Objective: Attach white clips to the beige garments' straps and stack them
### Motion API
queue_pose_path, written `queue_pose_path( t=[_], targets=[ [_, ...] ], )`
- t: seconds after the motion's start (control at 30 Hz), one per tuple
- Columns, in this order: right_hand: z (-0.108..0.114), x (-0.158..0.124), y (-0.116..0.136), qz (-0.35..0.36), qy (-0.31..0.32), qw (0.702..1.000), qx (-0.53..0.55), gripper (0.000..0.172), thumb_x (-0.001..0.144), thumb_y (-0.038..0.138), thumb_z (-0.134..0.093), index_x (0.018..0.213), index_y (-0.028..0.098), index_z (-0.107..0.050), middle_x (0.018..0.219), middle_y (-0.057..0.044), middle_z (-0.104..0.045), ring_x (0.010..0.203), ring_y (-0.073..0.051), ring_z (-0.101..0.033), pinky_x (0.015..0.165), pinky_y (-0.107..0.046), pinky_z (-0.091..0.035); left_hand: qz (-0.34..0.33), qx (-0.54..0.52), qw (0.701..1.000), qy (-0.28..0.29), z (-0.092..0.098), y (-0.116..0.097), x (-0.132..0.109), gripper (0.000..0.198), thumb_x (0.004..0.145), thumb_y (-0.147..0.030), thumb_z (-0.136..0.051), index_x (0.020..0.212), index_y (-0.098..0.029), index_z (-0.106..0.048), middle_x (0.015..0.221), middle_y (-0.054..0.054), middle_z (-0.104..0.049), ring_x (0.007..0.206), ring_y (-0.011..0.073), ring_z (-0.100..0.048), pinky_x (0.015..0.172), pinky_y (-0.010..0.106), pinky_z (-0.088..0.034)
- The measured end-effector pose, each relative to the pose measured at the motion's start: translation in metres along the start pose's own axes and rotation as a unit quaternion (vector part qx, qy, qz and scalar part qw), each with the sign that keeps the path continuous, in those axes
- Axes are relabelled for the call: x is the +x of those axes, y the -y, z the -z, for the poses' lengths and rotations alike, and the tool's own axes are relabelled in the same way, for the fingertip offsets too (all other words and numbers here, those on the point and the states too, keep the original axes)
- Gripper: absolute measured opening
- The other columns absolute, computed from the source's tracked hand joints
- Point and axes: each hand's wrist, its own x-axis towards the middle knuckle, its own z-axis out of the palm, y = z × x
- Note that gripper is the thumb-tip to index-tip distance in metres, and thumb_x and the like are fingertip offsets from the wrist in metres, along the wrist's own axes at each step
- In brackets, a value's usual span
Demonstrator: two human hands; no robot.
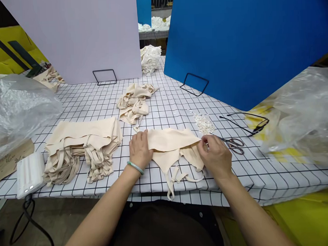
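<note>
A beige bra top point(170, 139) with thin straps lies spread on the checked cloth in front of me, its straps trailing towards the table's front edge. Flat on its left end rests my left hand point(140, 148), fingers stretched out, a pale green bangle at the wrist. My right hand point(214, 154) pinches the right corner of the fabric between thumb and fingers. Just beyond that hand lie scissors point(234, 144), their blades partly hidden, and a small heap of white scraps point(204, 124).
A stack of similar beige tops point(82, 130) sits at left beside a white device point(30, 174) with a cable. Behind are a crumpled beige pile point(134, 102), a lilac board point(78, 36) and a blue board point(239, 36). Eyeglasses point(247, 124) and plastic bags point(305, 113) lie at right.
</note>
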Motion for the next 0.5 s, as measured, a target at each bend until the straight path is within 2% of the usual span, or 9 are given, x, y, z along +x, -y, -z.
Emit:
queue_pose_path(
  t=[0.07, 0.13, 0.2, 0.33, 0.4, 0.5],
  targets=[
    [-0.002, -0.001, -0.005, -0.02, -0.011, 1.0, -0.013, 0.014, 0.092, 0.02, -0.046, 0.084, 0.019, -0.058, 0.072, -0.006, -0.063, 0.068, -0.021, -0.058, 0.06, -0.032, -0.04, -0.004, -0.002, 1.0, -0.004, 0.006, 0.006, 0.009, 0.061, 0.07, -0.002, -0.051, 0.129, -0.015, -0.049, 0.117, 0.016, -0.059, 0.112, 0.0345, -0.056, 0.092, 0.049, -0.05],
    [-0.005, -0.003, -0.006, -0.034, -0.015, 0.999, -0.01, 0.013, 0.091, 0.019, -0.046, 0.083, 0.02, -0.056, 0.07, -0.005, -0.062, 0.066, -0.021, -0.058, 0.059, -0.031, -0.039, -0.008, -0.001, 1.0, -0.023, 0.013, 0.016, 0.013, 0.061, 0.067, 0.003, -0.048, 0.125, -0.017, -0.051, 0.112, 0.014, -0.059, 0.104, 0.0307, -0.059, 0.088, 0.044, -0.052],
    [-0.006, -0.005, -0.004, -0.028, 0.007, 1.0, 0.005, 0.011, 0.09, 0.018, -0.047, 0.083, 0.021, -0.055, 0.07, -0.004, -0.061, 0.066, -0.021, -0.057, 0.059, -0.031, -0.038, -0.007, 0.007, 0.999, -0.031, 0.019, 0.029, 0.012, 0.06, 0.066, 0.002, -0.048, 0.122, -0.018, -0.052, 0.11, 0.012, -0.059, 0.101, 0.0282, -0.06, 0.087, 0.041, -0.052],
    [-0.003, -0.014, 0.003, -0.01, 0.056, 0.997, 0.045, 0.009, 0.089, 0.016, -0.047, 0.085, 0.022, -0.052, 0.071, -0.002, -0.06, 0.065, -0.02, -0.056, 0.056, -0.03, -0.038, 0.009, 0.015, 1.0, 0.019, 0.027, 0.047, -0.003, 0.047, 0.068, -0.002, -0.049, 0.112, -0.018, -0.055, 0.105, 0.011, -0.063, 0.1, 0.0277, -0.061, 0.089, 0.042, -0.051],
    [0.0, -0.018, 0.005, 0.01, 0.063, 0.996, 0.07, 0.009, 0.09, 0.015, -0.047, 0.087, 0.022, -0.052, 0.073, -0.003, -0.06, 0.066, -0.019, -0.057, 0.058, -0.03, -0.041, 0.009, 0.015, 0.999, 0.037, 0.027, 0.049, -0.012, 0.045, 0.068, -0.002, -0.048, 0.11, -0.017, -0.055, 0.106, 0.011, -0.064, 0.1, 0.029, -0.062, 0.088, 0.043, -0.051],
    [0.003, -0.022, 0.007, 0.057, 0.081, 0.99, 0.097, 0.008, 0.091, 0.015, -0.047, 0.091, 0.021, -0.052, 0.076, -0.003, -0.061, 0.068, -0.02, -0.058, 0.064, -0.032, -0.045, 0.003, 0.034, 0.999, 0.034, 0.025, 0.046, -0.019, 0.045, 0.069, -0.003, -0.048, 0.111, -0.017, -0.054, 0.109, 0.013, -0.062, 0.1, 0.0299, -0.061, 0.084, 0.042, -0.052]
  ],
)
